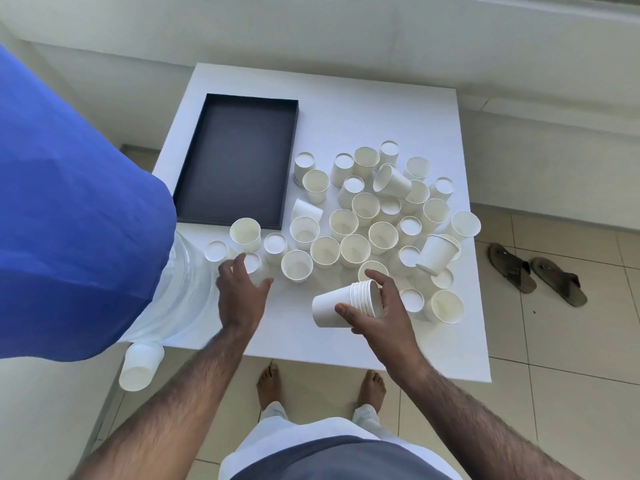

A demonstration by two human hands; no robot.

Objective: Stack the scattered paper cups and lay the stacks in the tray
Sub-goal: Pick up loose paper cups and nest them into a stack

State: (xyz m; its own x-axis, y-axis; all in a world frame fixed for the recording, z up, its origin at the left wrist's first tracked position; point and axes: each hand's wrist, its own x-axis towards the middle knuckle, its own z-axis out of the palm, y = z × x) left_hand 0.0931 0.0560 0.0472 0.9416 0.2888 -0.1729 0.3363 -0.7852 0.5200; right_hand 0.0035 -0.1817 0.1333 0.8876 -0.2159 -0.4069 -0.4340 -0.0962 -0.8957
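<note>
Many white paper cups (pixel 377 209) lie scattered over the right half of a white table (pixel 346 98), some upright, some upside down, a few on their sides. A dark, empty tray (pixel 239 98) sits at the table's left. My right hand (pixel 381 313) holds a stack of several nested cups (pixel 336 308) on its side, mouths pointing right. My left hand (pixel 240 292) closes around an upside-down cup (pixel 254 263) near the table's front left, fingers wrapped on its wall.
A blue cloth shape (pixel 69 220) fills the left of the view, with a clear water jug (pixel 183 289) under it. One cup (pixel 140 365) lies on a surface left of the table. A pair of sandals (pixel 536 271) rests on the tiled floor at right. My bare feet stand below the table edge.
</note>
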